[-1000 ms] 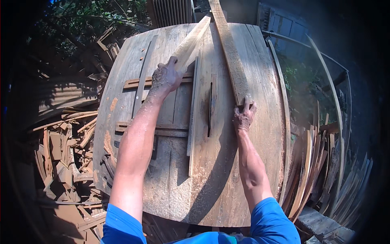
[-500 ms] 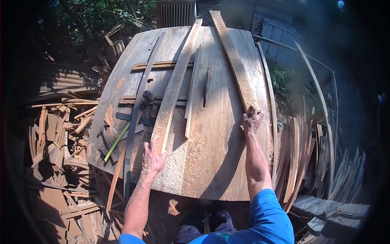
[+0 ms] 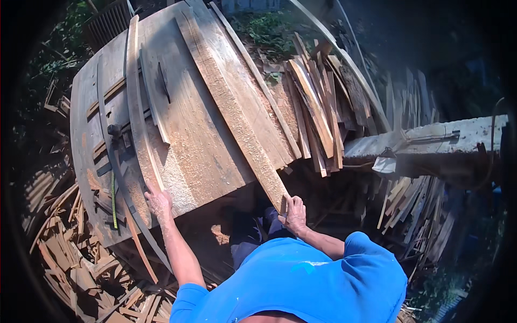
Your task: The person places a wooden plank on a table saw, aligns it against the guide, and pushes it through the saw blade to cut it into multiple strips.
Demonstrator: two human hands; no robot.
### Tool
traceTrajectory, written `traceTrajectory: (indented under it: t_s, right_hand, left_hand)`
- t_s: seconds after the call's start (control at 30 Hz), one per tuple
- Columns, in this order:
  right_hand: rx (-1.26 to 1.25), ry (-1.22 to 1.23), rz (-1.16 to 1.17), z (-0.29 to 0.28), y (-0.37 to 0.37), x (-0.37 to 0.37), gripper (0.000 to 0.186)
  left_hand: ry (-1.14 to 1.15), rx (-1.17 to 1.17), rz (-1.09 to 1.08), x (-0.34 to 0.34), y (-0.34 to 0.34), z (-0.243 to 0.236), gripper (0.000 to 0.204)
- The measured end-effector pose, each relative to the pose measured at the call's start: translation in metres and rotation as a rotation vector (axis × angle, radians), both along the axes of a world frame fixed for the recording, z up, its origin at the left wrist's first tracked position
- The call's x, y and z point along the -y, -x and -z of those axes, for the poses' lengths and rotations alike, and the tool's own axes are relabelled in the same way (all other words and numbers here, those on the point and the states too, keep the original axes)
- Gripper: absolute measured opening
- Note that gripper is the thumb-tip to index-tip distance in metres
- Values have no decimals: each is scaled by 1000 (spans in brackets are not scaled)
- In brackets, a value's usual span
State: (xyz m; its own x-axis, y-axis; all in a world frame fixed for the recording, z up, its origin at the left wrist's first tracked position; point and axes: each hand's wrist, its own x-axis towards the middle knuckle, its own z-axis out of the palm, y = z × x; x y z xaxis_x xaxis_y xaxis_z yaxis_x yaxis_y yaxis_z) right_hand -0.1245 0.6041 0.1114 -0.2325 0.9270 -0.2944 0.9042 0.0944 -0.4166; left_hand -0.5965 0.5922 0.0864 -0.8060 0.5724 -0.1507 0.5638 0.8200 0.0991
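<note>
My right hand [image 3: 294, 216] is closed round the near end of a long, sawdust-covered plank [image 3: 229, 110]. That end sticks out past the near edge of the wooden tabletop [image 3: 188, 129], close to my body. My left hand [image 3: 159, 202] grips the near end of another long plank [image 3: 136, 102], which lies lengthwise on the table's left part. Pale sawdust [image 3: 175, 180] is heaped beside this hand, and some clings to my forearm. Between the two planks lies a narrow wooden strip [image 3: 153, 107].
A dark tool [image 3: 114, 130], a yellow-green measuring tape [image 3: 114, 199] and a thin dark strip [image 3: 110, 151] lie on the table's left. Scrap wood [image 3: 81, 264] is piled at lower left. Boards [image 3: 318, 107] lean beyond the right edge, near a concrete beam [image 3: 431, 137].
My right hand has drawn its plank toward me, so its end now overhangs the near edge. My left hand stays at its plank's end. The view has swung to the right.
</note>
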Motion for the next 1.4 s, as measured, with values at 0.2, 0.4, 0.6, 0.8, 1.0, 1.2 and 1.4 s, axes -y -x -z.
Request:
traceTrajectory:
  t_s: [0.2, 0.4, 0.6, 0.8, 1.0, 1.2, 1.4]
  right_hand:
    - [-436, 156, 161, -5, -87, 21, 81]
    - [-1446, -575, 1613, 24, -295, -102, 69]
    - [-1472, -655, 1688, 77, -343, -144, 59]
    - [-1504, -118, 1477, 58, -228, -127, 68]
    - [-948, 409, 316, 26, -18, -127, 70]
    - [-733, 492, 125, -2, 96, -128, 95]
    - [-762, 719, 167, 4, 126, -86, 107]
  left_hand:
    - [31, 16, -20, 2, 18, 24, 87]
    - [-310, -67, 237, -40, 23, 6, 77]
    - [-284, 722, -17, -18, -151, 17, 63]
    - [-259, 1209, -173, -6, -300, 56, 77]
    - [-205, 676, -11, 23, -288, 33, 85]
    - [-138, 491, -141, 165, -290, -44, 56]
    - [39, -43, -129, 385, -419, -47, 34]
